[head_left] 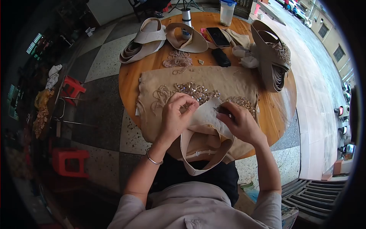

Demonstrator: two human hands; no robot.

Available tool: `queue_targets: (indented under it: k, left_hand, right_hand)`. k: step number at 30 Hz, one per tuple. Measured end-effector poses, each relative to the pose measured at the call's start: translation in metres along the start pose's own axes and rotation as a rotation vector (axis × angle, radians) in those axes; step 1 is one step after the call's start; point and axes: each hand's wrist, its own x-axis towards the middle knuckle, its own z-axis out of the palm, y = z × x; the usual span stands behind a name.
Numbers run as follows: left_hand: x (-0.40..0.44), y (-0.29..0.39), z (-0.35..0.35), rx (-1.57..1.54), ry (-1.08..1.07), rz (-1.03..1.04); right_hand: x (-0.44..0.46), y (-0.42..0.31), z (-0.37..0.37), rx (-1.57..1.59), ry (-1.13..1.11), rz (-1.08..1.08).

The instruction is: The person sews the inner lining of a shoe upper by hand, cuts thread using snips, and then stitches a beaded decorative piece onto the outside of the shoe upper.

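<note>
A beige looped band (190, 158) with a wide pale panel (207, 112) rests at the table's near edge, reaching over my lap. My left hand (179, 112) is closed in a pinch at the panel's left edge; what its fingertips hold is too small to make out. On the panel's right side, my right hand (240, 120) is also pinched, with something small and dark at the fingertips. Just beyond the hands lie a heap of shiny beads (196, 91) and strung bead loops (162, 95) on a tan cloth (225, 76).
Around the round wooden table (284, 114) stand stacked beige bands (143, 42) at left and more (272, 57) at right. A phone (218, 37), black case (221, 57), steel flask (186, 17) and lidded plastic jug (227, 13) sit at the back. Red stools (70, 162) are on the left.
</note>
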Motion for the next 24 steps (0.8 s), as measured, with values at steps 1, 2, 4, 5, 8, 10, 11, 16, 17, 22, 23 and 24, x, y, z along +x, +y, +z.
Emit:
queue_targets:
  k: [1,2,4,5,8,10,11,16,17,22,23,24]
  left_hand:
    - [0.001,0.003,0.000,0.000,-0.001,-0.006]
    - [0.001,0.003,0.001,-0.013,-0.008,-0.010]
    - [0.003,0.005,0.003,-0.042,-0.021,-0.012]
    - [0.004,0.006,0.004,-0.033,-0.026,0.006]
    - [0.004,0.008,0.004,-0.018,-0.036,0.037]
    - [0.004,0.008,0.004,-0.033,-0.042,0.036]
    - [0.004,0.009,0.005,-0.043,-0.028,0.042]
    - [-0.001,0.003,0.002,-0.266,0.076,-0.095]
    - [-0.003,0.004,0.002,-0.330,0.074,-0.136]
    - [-0.009,0.008,0.005,-0.393,0.008,-0.190]
    - [-0.009,0.007,0.005,-0.370,0.002,-0.179]
    - [-0.010,0.007,0.005,-0.348,-0.004,-0.169]
  right_hand:
    - [-0.003,0.000,0.010,-0.040,-0.032,-0.007]
    - [-0.005,-0.003,0.015,-0.131,-0.089,0.009]
    - [-0.006,0.002,0.031,-0.224,-0.073,-0.031]
    - [-0.004,0.001,0.034,-0.244,-0.077,-0.025]
    - [0.001,-0.001,0.041,-0.286,-0.089,-0.024]
    - [0.004,0.000,0.044,-0.294,-0.090,-0.039]
    - [0.005,0.001,0.045,-0.296,-0.084,-0.023]
    - [0.002,-0.002,0.038,-0.230,0.011,0.023]
    - [0.000,-0.002,0.037,-0.223,0.034,0.025]
    - [-0.009,-0.006,0.042,-0.210,0.015,0.027]
    - [-0.009,-0.008,0.044,-0.206,0.027,0.014]
    - [-0.009,-0.009,0.047,-0.202,0.039,0.002]
